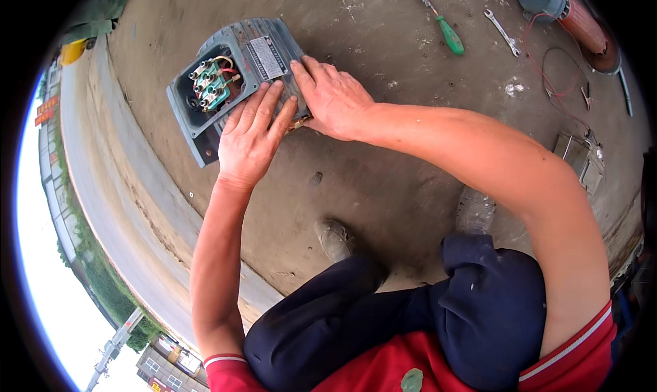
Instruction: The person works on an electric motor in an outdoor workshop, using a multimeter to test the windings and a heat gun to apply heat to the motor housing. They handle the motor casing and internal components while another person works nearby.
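A grey motor housing (294,43) with a label plate lies on the ground, its square terminal box (183,105) uncovered, showing a green terminal block (211,81) with wires. My left hand (250,139) rests on the housing's near side beside the box, fingers stretched out over it. My right hand (332,98) grips the housing's right part, fingers over the top and thumb low at the side near a small brownish piece whose shape is unclear.
Dirt-stained ground holds a green-handled screwdriver (449,35), a wrench (501,31), a red-and-grey cylindrical machine (582,29), clip leads (547,84) and a metal box (577,156). My knees and shoes are below. A road edge (102,152) runs along the left.
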Available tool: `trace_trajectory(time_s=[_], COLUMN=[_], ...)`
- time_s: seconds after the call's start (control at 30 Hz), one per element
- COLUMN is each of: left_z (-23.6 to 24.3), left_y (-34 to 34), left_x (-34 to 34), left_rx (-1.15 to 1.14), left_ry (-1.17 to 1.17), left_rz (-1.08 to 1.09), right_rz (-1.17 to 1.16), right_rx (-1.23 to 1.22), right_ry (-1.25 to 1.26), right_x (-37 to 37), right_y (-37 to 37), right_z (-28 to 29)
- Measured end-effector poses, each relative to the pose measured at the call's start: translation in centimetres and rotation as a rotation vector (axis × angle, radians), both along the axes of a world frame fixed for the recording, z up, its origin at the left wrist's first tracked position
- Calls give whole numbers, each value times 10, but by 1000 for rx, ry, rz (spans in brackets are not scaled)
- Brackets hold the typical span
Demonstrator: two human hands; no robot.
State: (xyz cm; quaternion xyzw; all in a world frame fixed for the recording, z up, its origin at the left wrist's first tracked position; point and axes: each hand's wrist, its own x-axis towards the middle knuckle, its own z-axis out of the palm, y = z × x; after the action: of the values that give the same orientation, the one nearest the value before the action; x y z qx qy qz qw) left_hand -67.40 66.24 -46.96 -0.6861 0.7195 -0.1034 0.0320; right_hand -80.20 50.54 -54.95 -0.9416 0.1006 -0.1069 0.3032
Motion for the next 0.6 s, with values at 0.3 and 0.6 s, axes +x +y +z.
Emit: trace_trajectory(time_s=[0.3, 0.6], left_z=[19, 94], left_y=[-29, -94], left_x=[43, 110], left_rx=[-89, -54], left_ry=[64, 583], left_rz=[35, 593], right_rz=[36, 123], right_rx=[-25, 305], right_ry=[86, -31], right_x=[60, 138], right_y=[-34, -99], right_z=[29, 97])
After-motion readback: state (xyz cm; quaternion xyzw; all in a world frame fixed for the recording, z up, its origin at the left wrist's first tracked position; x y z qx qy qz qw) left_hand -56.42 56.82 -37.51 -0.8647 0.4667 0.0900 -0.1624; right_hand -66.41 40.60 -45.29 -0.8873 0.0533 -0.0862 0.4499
